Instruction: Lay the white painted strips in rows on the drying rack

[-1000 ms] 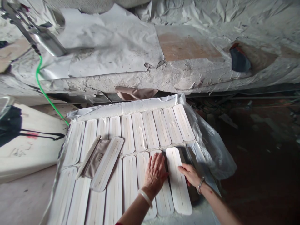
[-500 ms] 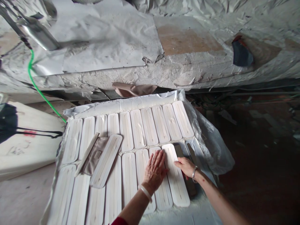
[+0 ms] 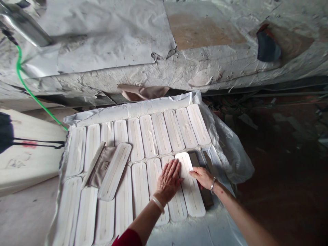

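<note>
Rows of pale oblong panels with rounded corners and a thin line down the middle (image 3: 142, 136) lie side by side on a plastic-covered board (image 3: 176, 235). My left hand (image 3: 167, 179) lies flat on one of the panels in the front row, fingers stretched out. At the right end of that row, my right hand (image 3: 202, 177) pinches the right edge of a white oblong panel (image 3: 191, 191), thumb on top and fingers partly hidden beneath. Dark strips (image 3: 203, 193) show beside this panel. Farther left, a loose panel joined to taupe folded fabric (image 3: 102, 167) lies across the others.
Behind the board runs a paper-covered workbench (image 3: 107, 41) with a dark curved piece (image 3: 268, 44) and a metal cylinder (image 3: 28, 27). A green hose (image 3: 33, 95) hangs down at left, near a white sack (image 3: 28, 153). Crumpled clear plastic (image 3: 235, 160) hangs off the board's right side.
The view has shifted slightly, so most things sit a little higher and further left. Both hands keep nearly the same places on the panels.
</note>
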A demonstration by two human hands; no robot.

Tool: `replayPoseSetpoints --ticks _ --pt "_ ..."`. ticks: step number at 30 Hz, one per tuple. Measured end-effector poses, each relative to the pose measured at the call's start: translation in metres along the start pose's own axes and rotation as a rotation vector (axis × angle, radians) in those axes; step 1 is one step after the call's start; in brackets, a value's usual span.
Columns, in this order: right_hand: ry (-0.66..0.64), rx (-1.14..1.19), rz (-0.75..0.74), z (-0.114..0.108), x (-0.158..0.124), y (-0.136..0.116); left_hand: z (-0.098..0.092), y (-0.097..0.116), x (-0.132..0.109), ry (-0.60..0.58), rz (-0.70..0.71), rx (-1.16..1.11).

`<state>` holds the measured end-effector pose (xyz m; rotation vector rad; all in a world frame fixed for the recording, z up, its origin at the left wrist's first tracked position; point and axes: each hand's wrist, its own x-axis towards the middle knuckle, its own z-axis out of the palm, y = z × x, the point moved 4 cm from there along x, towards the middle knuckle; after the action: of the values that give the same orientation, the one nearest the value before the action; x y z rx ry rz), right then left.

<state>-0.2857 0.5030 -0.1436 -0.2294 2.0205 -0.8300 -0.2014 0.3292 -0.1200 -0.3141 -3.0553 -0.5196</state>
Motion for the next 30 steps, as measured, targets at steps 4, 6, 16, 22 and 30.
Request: replayPoseSetpoints --ticks 4,6,16,22,30 --pt "-0.036 -0.044 0.027 -0.002 0.002 -0.006 0.001 0.000 0.001 0.002 -0.002 -0.006" --pt "-0.031 -0.087 0.046 -0.004 0.000 -0.013 0.001 0.000 0.001 0.001 -0.002 -0.013" --pt "0.157 -0.449 0.219 -0.004 -0.006 -0.032 0.005 0.000 0.001 -0.029 -0.015 -0.014" --pt "0.202 -0.570 0.244 -0.001 -0.008 -0.033 0.005 0.003 -0.001 0.047 -0.010 -0.002" --pt "0.185 -0.599 0.234 -0.005 -0.007 -0.030 0.001 0.004 -0.010 -0.025 -0.002 -0.080"
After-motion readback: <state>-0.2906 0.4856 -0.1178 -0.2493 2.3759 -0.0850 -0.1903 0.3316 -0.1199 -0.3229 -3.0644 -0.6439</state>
